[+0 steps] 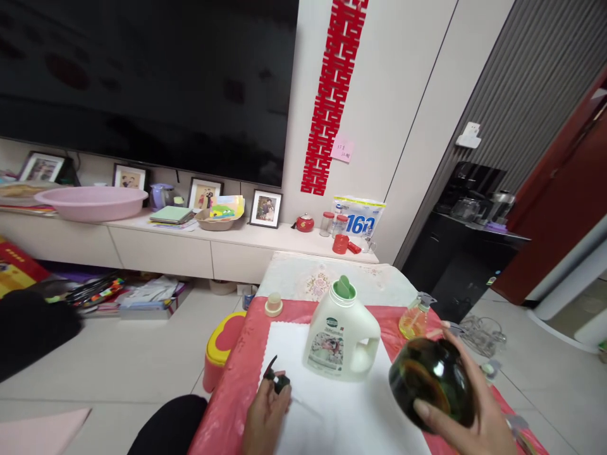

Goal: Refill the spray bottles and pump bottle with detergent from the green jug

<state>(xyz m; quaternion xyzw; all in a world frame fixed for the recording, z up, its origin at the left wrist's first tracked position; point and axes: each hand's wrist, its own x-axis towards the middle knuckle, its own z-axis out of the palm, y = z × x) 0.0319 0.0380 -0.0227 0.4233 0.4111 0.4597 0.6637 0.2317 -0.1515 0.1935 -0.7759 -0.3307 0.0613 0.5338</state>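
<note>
My left hand [266, 414], fingers closed, grips a black pump head [277, 381]; a thin clear tube stretches from it to the right, blurred. In my right hand [478, 414] is a dark, glossy rounded bottle [429, 382], tilted so its base faces me. Its mouth is hidden. Between the hands a pale green detergent jug [344, 335] stands upright with its green spout [344, 287] uncovered. A pale cap [274, 304] sits behind to the left. Just beyond the dark bottle is a clear pump bottle of yellow liquid [415, 321].
A white sheet [303, 436] lies over the red table cover [222, 417]. A yellow and red stool [222, 344] stands left of the table. Behind, a low cabinet [241, 259] bears picture frames, a pink basin [92, 202] and jars. A black cabinet [455, 265] stands at right.
</note>
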